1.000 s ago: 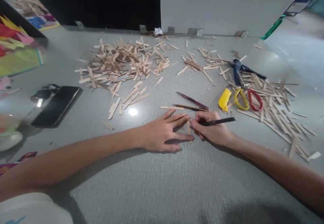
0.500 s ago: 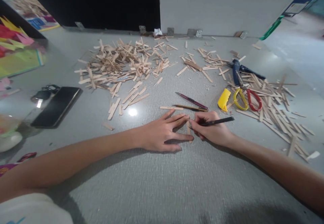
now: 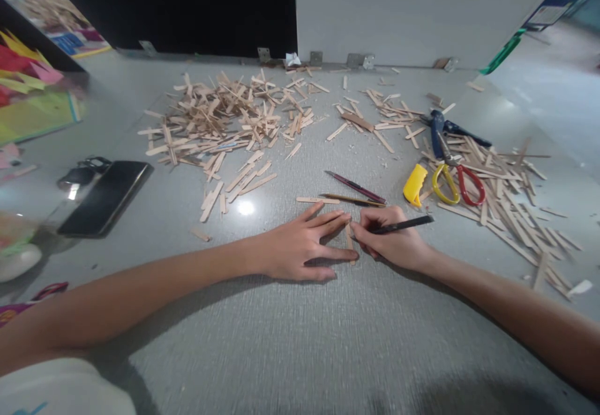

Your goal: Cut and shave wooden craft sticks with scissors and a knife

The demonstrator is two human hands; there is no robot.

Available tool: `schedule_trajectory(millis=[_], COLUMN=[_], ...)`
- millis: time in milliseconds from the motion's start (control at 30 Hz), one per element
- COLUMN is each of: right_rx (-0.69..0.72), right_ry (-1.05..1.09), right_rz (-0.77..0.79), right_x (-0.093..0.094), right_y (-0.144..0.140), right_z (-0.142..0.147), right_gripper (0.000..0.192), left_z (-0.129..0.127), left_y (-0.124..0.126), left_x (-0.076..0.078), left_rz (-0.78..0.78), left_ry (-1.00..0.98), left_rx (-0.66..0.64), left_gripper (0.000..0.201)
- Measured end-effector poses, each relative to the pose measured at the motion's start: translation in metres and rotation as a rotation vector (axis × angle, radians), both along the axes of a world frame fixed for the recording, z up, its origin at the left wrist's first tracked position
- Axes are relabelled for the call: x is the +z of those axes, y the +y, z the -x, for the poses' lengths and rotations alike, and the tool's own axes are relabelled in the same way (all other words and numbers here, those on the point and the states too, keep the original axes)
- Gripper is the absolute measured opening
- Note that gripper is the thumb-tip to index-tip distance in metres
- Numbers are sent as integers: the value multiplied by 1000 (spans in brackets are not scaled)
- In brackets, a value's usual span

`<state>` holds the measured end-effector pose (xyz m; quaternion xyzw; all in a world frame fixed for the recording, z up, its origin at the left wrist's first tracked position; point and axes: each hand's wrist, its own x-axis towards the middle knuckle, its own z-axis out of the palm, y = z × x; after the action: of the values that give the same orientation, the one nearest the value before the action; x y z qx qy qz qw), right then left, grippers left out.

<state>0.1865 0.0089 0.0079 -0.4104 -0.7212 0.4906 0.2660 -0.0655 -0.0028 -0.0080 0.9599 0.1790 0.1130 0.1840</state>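
Left hand [image 3: 300, 249] lay flat, fingers spread, pinning a small wooden stick [image 3: 349, 237] to the tabletop [image 3: 300, 340] — right hand [image 3: 391, 243] was closed around a black pen [image 3: 403, 224] at the stick. Stick looked light, stiff, snappable — best held flat near its ends.

left hand [image 3: 300, 246] pinning stick [image 3: 349, 237], right hand [image 3: 391, 240] gripping pen [image 3: 403, 224]

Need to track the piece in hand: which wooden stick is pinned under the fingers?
The short wooden stick lying between the left hand and right hand, pressed down by left fingers. Every other stick lies loose, untouched, farther up the table.
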Motion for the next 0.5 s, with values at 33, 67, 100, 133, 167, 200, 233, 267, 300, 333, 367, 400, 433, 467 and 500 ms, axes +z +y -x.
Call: schedule_trajectory(millis=[33, 67, 100, 133, 167, 200, 233, 267, 300, 333, 367, 400, 433, 467, 500], right_rx=[2, 3, 4, 4, 5, 7, 9, 12, 15, 16, 16, 15, 13, 8, -1], right_ry=[2, 3, 3, 2, 1, 0, 0, -2, -5, -8, -11, -13, -14, -11, -5], right_rz=[2, 2, -1, -6, -12, -20, -27, -35, -44, -54, -64, -70, -68, -55, -33], right_x=[0, -1, -1, -1, -1, -1, -1, 0, 0, 1, 1, 1, 1, 0, 0], right_y=[0, 0, 0, 0, 0, 0, 0, 1, 1, 1, 1, 1, 0, 0, 0], right_z=[0, 0, 0, 0, 0, 0, 0, 0, 0, 0, 0, 0, 0, 1, 1], right_gripper=[46, 46, 46, 45, 45, 44, 44, 43, 43, 43, 43, 44, 44, 45, 45], left_z=[0, 0, 0, 0, 0, 0, -1, -1, -1, -1, -1, -1, -1, -1, -1], left_y=[0, 0, 0, 0, 0, 0, -1, -1, -1, -1, -1, -1, -1, -1, -1], left_x=[0, 0, 0, 1, 1, 1, 1, 2, 2, 2, 1, 1, 1, 0, 0], left_rz=[2, 3, 3, 2, 1, -1, -5, -8, -12, -15, -19, -23, -28, -33, -39], left_ry=[4, 6, 8, 9, 10, 11, 12, 13, 14, 15, 16, 16, 11, 3, -5], left_rx=[3, 5, 6, 8, 11, 12, 14, 14, 14, 13, 12, 10, 8, 4, 0], left_gripper=[47, 46, 46, 46, 46, 45, 45, 45, 45, 45, 45, 45, 46, 46, 46])
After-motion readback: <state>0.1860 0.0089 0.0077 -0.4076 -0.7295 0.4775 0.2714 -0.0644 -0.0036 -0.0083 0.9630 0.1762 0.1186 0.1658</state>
